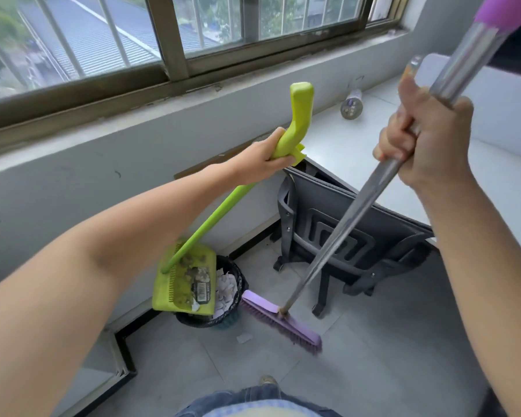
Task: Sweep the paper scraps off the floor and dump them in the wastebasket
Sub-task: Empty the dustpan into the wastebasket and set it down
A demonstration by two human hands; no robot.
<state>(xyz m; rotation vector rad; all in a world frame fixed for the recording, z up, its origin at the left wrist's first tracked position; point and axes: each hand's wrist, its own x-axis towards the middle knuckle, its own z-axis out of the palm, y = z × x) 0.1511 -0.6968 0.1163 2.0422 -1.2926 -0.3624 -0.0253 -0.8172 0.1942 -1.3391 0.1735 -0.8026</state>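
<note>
- Head view: the wastebasket (240,281), a black mesh bin, stands on the grey floor (373,365) against the wall under the window (103,43).
- Paper scraps (226,288) lie heaped inside the wastebasket, white against the dark mesh.
- The green dustpan (187,285) hangs tilted over the left part of the wastebasket, covering that side of the rim. Dirt and a label cling to the inside of the pan, and one white scrap sits at its lower edge.
- The left hand (263,159) is up and to the right of the wastebasket, fingers curled round the bent top of the dustpan handle (212,216), thumb on the upper side.
- The right hand (424,142) is further right and higher, fist wrapped tight round the metal broom pole (343,227), knuckles toward the camera.
- The purple broom head (280,322) rests on the floor just right of the wastebasket, its near end almost touching the wall of the bin, bristles down.
- One loose scrap (245,338) lies on the floor just in front of the wastebasket, beside the bristles.
- A dark office chair (337,218) stands right of and behind the wastebasket, pushed in under a white desk (337,139).
- A small container (352,105) lies on its side on the desk, well apart from the wastebasket.
- The tip of a shoe (267,380) shows on the floor in front of the wastebasket, at the bottom of the view.
</note>
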